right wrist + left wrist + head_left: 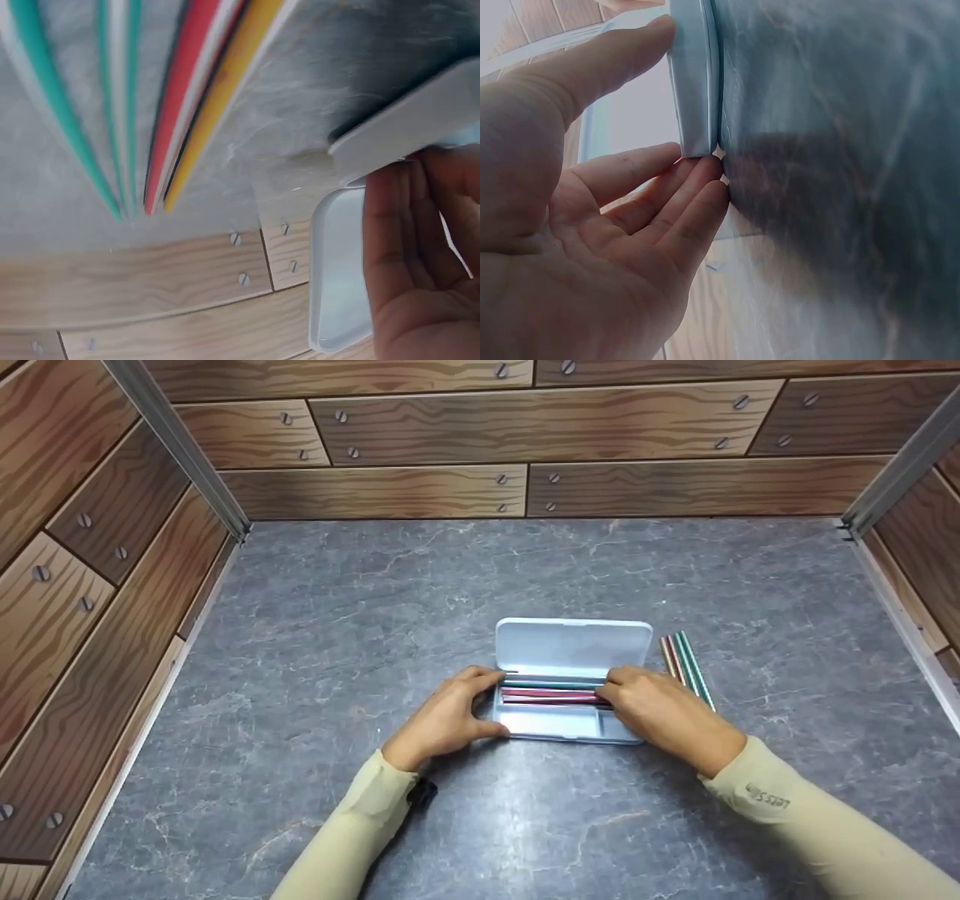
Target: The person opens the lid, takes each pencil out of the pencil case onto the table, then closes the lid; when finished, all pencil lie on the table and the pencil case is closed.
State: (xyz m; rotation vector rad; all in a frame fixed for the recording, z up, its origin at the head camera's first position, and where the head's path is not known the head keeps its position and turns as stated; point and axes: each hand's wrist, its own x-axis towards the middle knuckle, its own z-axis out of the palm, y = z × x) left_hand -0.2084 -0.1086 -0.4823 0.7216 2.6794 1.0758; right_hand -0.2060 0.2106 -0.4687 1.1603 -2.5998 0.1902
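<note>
A pale translucent pencil case lies with its lid raised at the back. Inside, pink and teal pencils lie lengthwise, behind a bare front compartment. My left hand holds the case's left end, thumb at the front corner and fingers towards the back. In the left wrist view, the thumb and fingertips touch the case's edge. My right hand is over the case's right end, its curled fingers pinching the pink pencils' ends; the fingertips are partly hidden. The right wrist view shows these fingers behind the case wall.
Several striped pencils, teal, red and yellow, lie on the grey marbled table just right of the case, beside my right hand. Wood-patterned panels enclose the table at the back and both sides.
</note>
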